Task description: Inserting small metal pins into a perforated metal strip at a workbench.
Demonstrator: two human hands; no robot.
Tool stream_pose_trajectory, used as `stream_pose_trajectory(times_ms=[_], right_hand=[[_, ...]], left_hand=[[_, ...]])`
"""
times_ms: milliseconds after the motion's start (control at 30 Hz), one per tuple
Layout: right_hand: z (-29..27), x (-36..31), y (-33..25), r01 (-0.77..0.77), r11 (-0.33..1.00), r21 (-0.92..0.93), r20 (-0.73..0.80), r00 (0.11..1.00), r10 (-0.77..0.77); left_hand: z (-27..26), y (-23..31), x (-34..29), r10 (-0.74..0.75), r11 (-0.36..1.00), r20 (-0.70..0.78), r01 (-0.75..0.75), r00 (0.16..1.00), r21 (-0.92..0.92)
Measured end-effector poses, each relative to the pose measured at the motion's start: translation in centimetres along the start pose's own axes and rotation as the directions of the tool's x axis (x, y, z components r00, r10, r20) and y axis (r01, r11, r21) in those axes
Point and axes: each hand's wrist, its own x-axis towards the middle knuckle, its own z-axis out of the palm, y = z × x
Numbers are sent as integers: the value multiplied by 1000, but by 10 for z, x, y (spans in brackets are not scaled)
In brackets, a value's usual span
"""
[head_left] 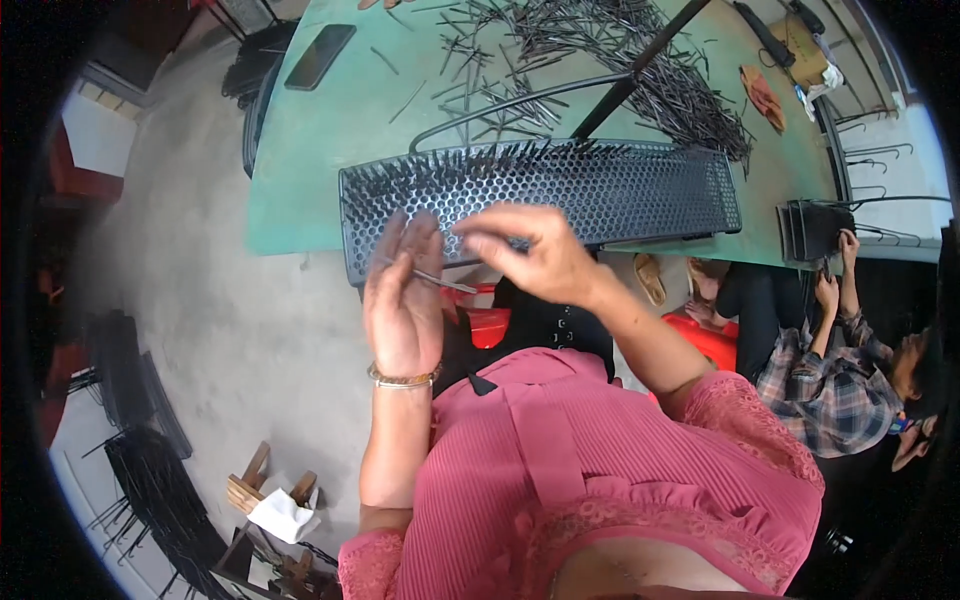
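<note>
A long black perforated rack [640, 200] lies along the near edge of the green table, with many short dark rods [440, 165] standing in its holes, mostly on the left and back. In front of its left part, my left hand [405, 300] is raised with the palm toward me and its darkened fingers bent. A few thin metal rods [445, 284] lie across that hand under the thumb. Just right of it, my right hand [535, 250] hovers over the rack's front edge, thumb and forefinger curved together in a pinch. Whatever sits between those tips cannot be made out.
A heap of loose dark rods [670, 90] spreads over the back of the table [300, 190], near a phone [320, 57]. A black metal bar [650, 60] slants above the rack. At right, a seated co-worker [840, 380] handles dark panels [815, 230]. A wooden stool [255, 480] stands lower left.
</note>
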Motion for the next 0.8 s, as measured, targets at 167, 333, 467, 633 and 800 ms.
stream_pose_trajectory(times_ms=[167,333,467,633,800], right_hand=[[22,-22,-6,-19,964,265,19,1000,15],[25,-25,-1,140,980,143,-164,980,-116],[-9,-15,-3,-130,960,248,-335,918,212],[-49,12,23,-56,978,-201,-395,918,-29],[-50,21,41,4,936,-353,-299,947,-117]], left_hand=[[-5,-6,-2,-44,992,-51,37,998,-122],[-1,-16,-8,-110,990,-5,109,994,-94],[3,-12,-15,-60,987,-85,72,995,144],[-18,11,-4,249,860,-136,-154,959,487],[-47,38,17,405,675,-177,-163,897,720]])
